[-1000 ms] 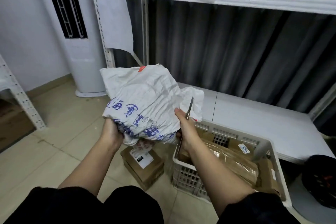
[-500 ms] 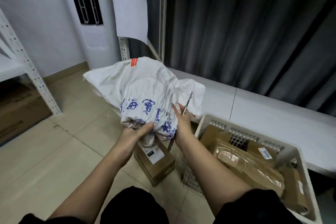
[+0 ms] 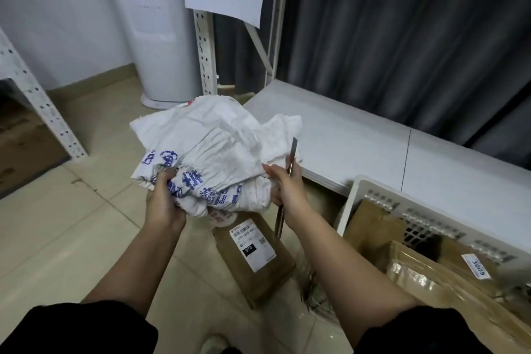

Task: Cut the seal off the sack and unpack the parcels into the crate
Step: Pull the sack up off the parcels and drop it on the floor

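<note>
A crumpled white woven sack [image 3: 218,146] with blue print hangs in the air in front of me, bunched up and limp. My left hand [image 3: 165,201] grips its lower left folds. My right hand [image 3: 287,190] holds a slim metal cutter [image 3: 291,155], blade pointing up, while its fingers also pinch the sack's right side. A brown cardboard parcel [image 3: 258,264] with a white label lies on the floor tiles under the sack. The white plastic crate [image 3: 382,195] stands at the lower right with several brown parcels [image 3: 431,276] inside.
A low white shelf board [image 3: 373,138] runs behind the crate, with a dark curtain [image 3: 402,37] behind it. A white perforated rack post [image 3: 205,52] and a white floor-standing unit [image 3: 158,46] stand at the back. Another rack with a cardboard box [image 3: 23,146] is at the left.
The sack has come down and been gathered tighter between both hands. My left hand shifted its grip on the lower folds. The camera view tilted downward.
</note>
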`<state>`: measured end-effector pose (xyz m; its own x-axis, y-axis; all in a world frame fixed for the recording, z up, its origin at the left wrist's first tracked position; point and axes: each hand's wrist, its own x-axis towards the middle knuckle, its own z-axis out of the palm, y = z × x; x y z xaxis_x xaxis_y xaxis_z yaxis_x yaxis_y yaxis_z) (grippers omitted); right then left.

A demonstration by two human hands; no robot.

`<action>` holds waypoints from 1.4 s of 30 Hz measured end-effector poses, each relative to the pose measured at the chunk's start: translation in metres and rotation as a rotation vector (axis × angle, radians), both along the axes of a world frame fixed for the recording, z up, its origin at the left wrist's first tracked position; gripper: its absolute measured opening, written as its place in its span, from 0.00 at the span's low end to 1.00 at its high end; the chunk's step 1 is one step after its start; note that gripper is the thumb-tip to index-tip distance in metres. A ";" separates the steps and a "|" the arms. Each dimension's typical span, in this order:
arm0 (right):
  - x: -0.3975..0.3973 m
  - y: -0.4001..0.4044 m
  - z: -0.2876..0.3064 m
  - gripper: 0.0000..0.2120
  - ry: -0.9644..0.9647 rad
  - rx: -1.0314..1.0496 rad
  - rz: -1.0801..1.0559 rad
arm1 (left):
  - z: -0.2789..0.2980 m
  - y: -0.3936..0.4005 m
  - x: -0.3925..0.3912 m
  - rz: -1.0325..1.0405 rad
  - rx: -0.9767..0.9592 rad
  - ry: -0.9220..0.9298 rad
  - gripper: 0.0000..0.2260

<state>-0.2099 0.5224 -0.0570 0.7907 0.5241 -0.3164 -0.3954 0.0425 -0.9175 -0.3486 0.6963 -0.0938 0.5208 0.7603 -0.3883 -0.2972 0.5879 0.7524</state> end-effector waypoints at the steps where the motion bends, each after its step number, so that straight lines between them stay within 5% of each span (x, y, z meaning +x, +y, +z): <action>1: 0.007 0.004 -0.003 0.16 0.009 -0.019 0.042 | -0.008 0.008 0.007 0.013 -0.011 0.016 0.27; 8: 0.061 0.057 -0.077 0.21 0.076 -0.128 0.164 | -0.064 0.058 0.059 -0.072 0.023 0.144 0.14; 12: 0.069 0.079 -0.116 0.22 0.079 -0.133 0.162 | -0.111 0.072 0.067 -0.152 0.004 0.156 0.15; 22: 0.082 0.053 -0.190 0.27 -0.322 -0.410 -0.193 | -0.233 0.009 0.074 -0.301 -0.242 0.445 0.11; 27: 0.091 0.046 -0.206 0.10 -0.027 -0.535 0.039 | -0.224 -0.010 0.072 -0.020 0.215 1.033 0.28; 29: 0.095 0.041 -0.213 0.08 0.041 -0.512 0.035 | -0.211 -0.011 0.065 0.071 0.788 0.972 0.28; 32: 0.091 0.048 -0.223 0.17 0.090 -0.493 0.077 | -0.211 -0.012 0.074 -0.388 1.449 0.890 0.25; 36: 0.077 0.048 -0.243 0.28 0.083 -0.532 0.104 | -0.241 -0.031 0.085 -0.820 1.756 1.020 0.26; 40: 0.081 0.031 -0.246 0.06 0.233 -0.572 0.004 | -0.265 -0.045 0.092 -0.919 1.861 1.044 0.25; 42: 0.082 0.029 -0.241 0.05 0.276 -0.559 -0.059 | -0.268 -0.048 0.103 -0.972 1.844 1.105 0.24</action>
